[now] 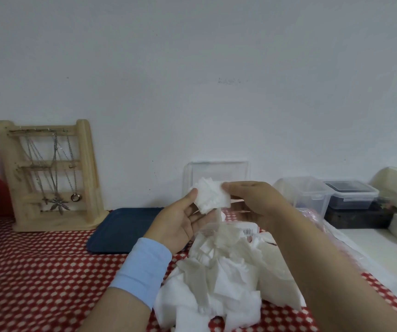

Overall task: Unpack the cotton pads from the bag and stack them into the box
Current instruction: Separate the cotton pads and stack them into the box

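Held item: a stack of cotton pads [211, 197], white, with ragged and uneven edges, raised above the table between both hands.
Long axis: runs roughly from left to right across the view, and the right end sits slightly lower. The pads' layered edges face the camera.
Left hand [180, 220]: palm turned up and inward. The thumb [192, 193] is against the stack's left end and the fingers are curled beneath its lower edge, so the hand grips the stack.
Right hand [252, 200]: back of the hand towards the camera. The thumb tip is on the stack's upper right corner. The remaining fingers are hidden behind the pads, and the grip reads as a pinch.
Position relative to box: the stack is in front of the clear box [216, 168], which stands against the wall. Whether they touch cannot be determined.
Bag [247, 232]: clear plastic with a barcode label, lying below the hands.
Loose cotton pads [216, 279]: a disordered heap on the red dotted tablecloth [37, 271], near the camera.
Left wrist: light blue wristband [142, 267].
Surroundings: blue tray [125, 228] beside the left hand, wooden jewellery stand [49, 176] with necklaces at far left, lidded plastic containers [350, 194] at right.
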`<state>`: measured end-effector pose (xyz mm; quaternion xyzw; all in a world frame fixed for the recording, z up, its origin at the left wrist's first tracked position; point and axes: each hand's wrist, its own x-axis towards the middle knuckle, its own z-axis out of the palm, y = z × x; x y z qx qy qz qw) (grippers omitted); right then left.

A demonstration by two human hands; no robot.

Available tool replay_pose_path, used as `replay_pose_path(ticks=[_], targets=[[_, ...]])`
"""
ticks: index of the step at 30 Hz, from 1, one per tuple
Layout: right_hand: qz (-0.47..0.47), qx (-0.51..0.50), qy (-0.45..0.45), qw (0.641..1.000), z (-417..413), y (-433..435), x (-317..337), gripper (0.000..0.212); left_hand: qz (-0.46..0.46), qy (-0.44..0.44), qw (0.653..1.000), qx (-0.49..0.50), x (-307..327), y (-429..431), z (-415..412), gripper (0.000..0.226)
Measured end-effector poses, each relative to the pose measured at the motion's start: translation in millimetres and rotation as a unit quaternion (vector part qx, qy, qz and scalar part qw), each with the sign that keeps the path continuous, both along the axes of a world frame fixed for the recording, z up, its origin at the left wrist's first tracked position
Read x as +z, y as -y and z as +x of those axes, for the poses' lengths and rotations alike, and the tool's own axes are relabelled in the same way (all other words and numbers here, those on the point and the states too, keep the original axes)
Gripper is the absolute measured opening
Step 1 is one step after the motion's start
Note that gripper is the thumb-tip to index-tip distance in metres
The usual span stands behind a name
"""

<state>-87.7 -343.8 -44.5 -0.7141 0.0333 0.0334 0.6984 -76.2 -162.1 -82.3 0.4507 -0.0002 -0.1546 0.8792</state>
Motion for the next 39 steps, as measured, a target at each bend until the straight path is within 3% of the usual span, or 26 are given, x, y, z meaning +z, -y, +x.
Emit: replay_pose_path(ticks=[4, 8, 11, 15, 25, 30, 34, 39], targets=[[-0.009, -0.122, 0.097, 0.988, -2.0, 2.0, 3.2, 0.017, 0.062, 0.027, 0.995, 0.068, -5.1, -5.1, 4.2, 0.025], [0.02, -0.027, 0.133, 0.991, -7.7, -0.9, 13.6, 0.017, 0.101, 0.043, 0.991, 0.078, -5.0, -4.6, 3.5, 0.024], [-0.048, -0.002, 0.14, 0.989, -10.1, -14.4, 9.7, 0.013, 0.133, 0.072, 0.987, 0.052, -2.1, -0.3, -1.1, 0.023], [-0.133, -0.068, 0.163, 0.975, -3.4, -21.6, -2.2, 0.013, 0.123, 0.087, 0.988, 0.016, 3.6, 3.0, -6.7, 0.025], [-0.251, -0.105, 0.192, 0.943, 0.6, -20.7, -5.2, 0.013, 0.113, 0.083, 0.99, 0.009, 4.0, 3.2, -6.0, 0.036], [-0.26, -0.081, 0.166, 0.948, -1.3, -17.6, -0.5, 0.021, 0.067, 0.06, 0.996, 0.003, 6.2, 1.6, -4.8, 0.041], [-0.242, -0.065, 0.157, 0.955, -1.8, -17.2, 0.9, 0.016, 0.076, 0.05, 0.996, -0.008, 3.9, 0.9, -3.8, 0.037], [-0.157, -0.043, 0.123, 0.979, -2.5, -14.9, 0.4, 0.009, 0.035, 0.027, 0.999, -0.031, 3.9, 1.6, -3.4, 0.04]])
